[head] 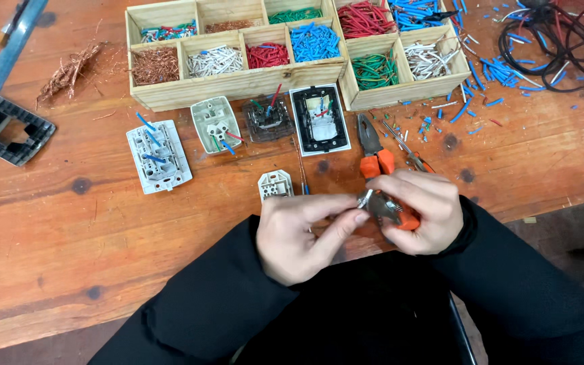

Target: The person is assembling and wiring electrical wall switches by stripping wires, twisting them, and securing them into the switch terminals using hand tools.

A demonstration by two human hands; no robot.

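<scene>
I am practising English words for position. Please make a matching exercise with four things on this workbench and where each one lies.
Things:
1. pliers
2. copper strands
3. black cables
4. white switch plate

Places:
A. top right corner of the bench
B. loose on the wood, left of the wooden trays
C. in front of the left tray, leftmost of the row of switch parts
D. just beyond the right hand

Pairs: 1-D, 2-B, 3-A, 4-C

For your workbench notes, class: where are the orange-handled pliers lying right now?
In the head view, the orange-handled pliers lie on the wooden table right of centre, just above the right hand, beside the black-framed switch plate.
</scene>
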